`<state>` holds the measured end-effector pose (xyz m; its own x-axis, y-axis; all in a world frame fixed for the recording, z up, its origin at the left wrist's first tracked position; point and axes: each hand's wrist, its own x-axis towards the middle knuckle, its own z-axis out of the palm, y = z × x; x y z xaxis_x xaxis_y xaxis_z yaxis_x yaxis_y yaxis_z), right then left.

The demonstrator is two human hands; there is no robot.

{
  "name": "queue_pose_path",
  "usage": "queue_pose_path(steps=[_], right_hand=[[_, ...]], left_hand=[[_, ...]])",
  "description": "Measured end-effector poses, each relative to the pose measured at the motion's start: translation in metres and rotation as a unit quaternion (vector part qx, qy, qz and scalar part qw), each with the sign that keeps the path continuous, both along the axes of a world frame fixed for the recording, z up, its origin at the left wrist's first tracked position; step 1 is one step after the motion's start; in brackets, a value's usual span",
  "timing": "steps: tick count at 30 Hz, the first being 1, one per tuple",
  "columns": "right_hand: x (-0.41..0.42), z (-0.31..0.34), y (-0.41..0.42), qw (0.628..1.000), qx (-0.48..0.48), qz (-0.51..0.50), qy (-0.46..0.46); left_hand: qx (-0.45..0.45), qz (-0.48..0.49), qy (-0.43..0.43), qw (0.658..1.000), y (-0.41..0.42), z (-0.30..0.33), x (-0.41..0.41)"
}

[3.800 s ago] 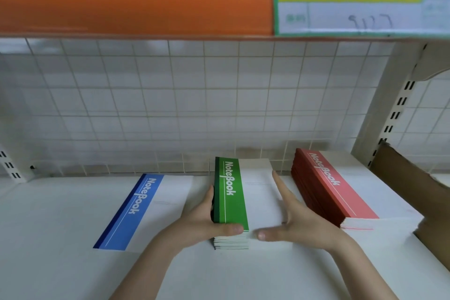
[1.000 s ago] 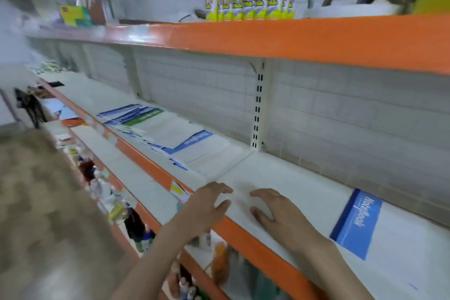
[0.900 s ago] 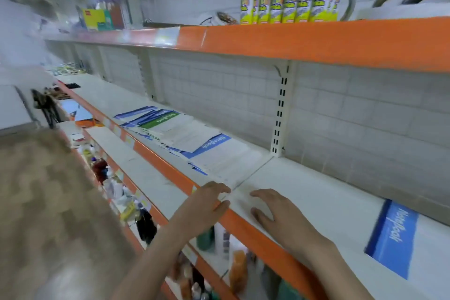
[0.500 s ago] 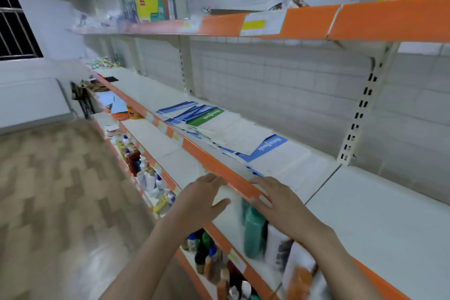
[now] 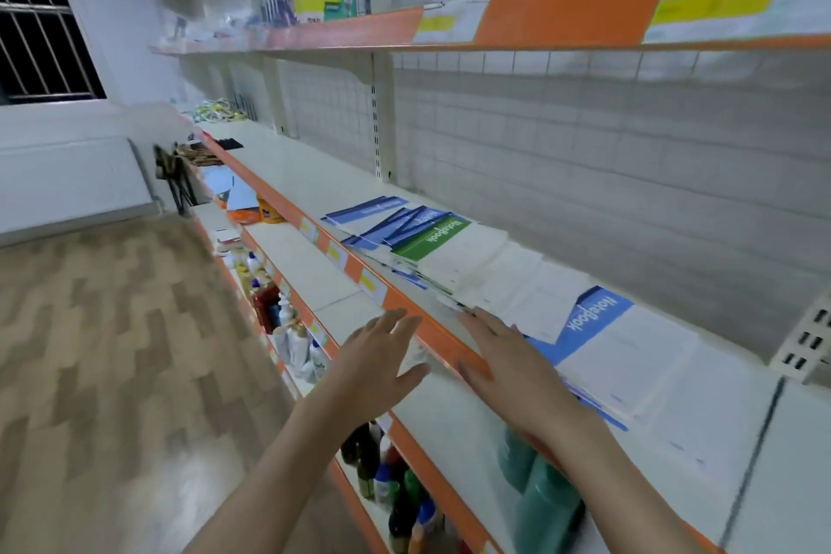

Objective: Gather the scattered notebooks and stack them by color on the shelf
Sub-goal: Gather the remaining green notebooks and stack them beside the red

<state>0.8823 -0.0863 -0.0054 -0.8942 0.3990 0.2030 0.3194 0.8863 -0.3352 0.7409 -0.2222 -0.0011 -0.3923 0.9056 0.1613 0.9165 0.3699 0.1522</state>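
A loose spread of notebooks lies along the white shelf (image 5: 314, 189) with the orange front edge. Several blue notebooks (image 5: 382, 216) fan out at the far end, a green notebook (image 5: 431, 236) lies beside them, and a nearer blue notebook (image 5: 593, 319) lies on top of white pages. My right hand (image 5: 512, 364) hovers flat with straight fingers over the shelf edge, its fingertips at the near end of the spread. My left hand (image 5: 382, 360) is held out in front of the shelf edge, fingers straight, holding nothing.
A lower shelf (image 5: 314, 265) carries bottles (image 5: 270, 301) and tubs. An upper orange-edged shelf (image 5: 359, 29) holds boxes and price labels. A white wire grid backs the shelves. Wood-pattern floor (image 5: 112, 351) lies to the left.
My view swung left from the sorted stacks to the scattered notebooks. Both hands left the green stack and travelled along the shelf edge; the right hand now reaches the near end of the spread.
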Motion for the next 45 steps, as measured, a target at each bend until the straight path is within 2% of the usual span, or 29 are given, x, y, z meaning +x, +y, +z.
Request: queue_pose_path(steps=[6, 12, 17, 26, 30, 34, 37, 39, 45], right_hand=[[-0.066, 0.004, 0.047, 0.999, -0.01, -0.035, -0.003], [-0.096, 0.009, 0.076, 0.997, 0.016, -0.075, -0.025], [-0.106, 0.014, 0.087, 0.992, 0.023, -0.104, -0.069], [-0.123, 0.015, 0.103, 0.982, 0.0, -0.171, -0.077], [-0.142, 0.013, 0.108, 0.974, -0.011, -0.215, -0.066], [-0.164, 0.009, 0.111, 0.967, -0.031, -0.241, -0.069], [-0.178, 0.003, 0.112, 0.962, -0.031, -0.264, -0.062], [-0.186, -0.002, 0.112, 0.959, -0.029, -0.275, -0.065], [-0.197, -0.012, 0.108, 0.953, -0.044, -0.298, -0.027]], left_hand=[[-0.006, -0.018, 0.035, 0.999, 0.052, 0.013, -0.07], [0.009, -0.041, 0.039, 0.998, 0.091, 0.017, -0.11], [0.015, -0.078, 0.007, 0.997, 0.12, 0.019, -0.13], [-0.002, -0.136, -0.015, 0.991, 0.161, 0.01, -0.167], [-0.027, -0.154, 0.004, 0.988, 0.179, 0.01, -0.19], [-0.097, -0.093, 0.037, 0.99, 0.199, 0.013, -0.21], [-0.145, -0.093, 0.044, 0.984, 0.211, 0.012, -0.216], [-0.156, -0.098, 0.032, 0.982, 0.218, 0.008, -0.218], [-0.107, -0.119, -0.047, 0.986, 0.232, 0.003, -0.228]])
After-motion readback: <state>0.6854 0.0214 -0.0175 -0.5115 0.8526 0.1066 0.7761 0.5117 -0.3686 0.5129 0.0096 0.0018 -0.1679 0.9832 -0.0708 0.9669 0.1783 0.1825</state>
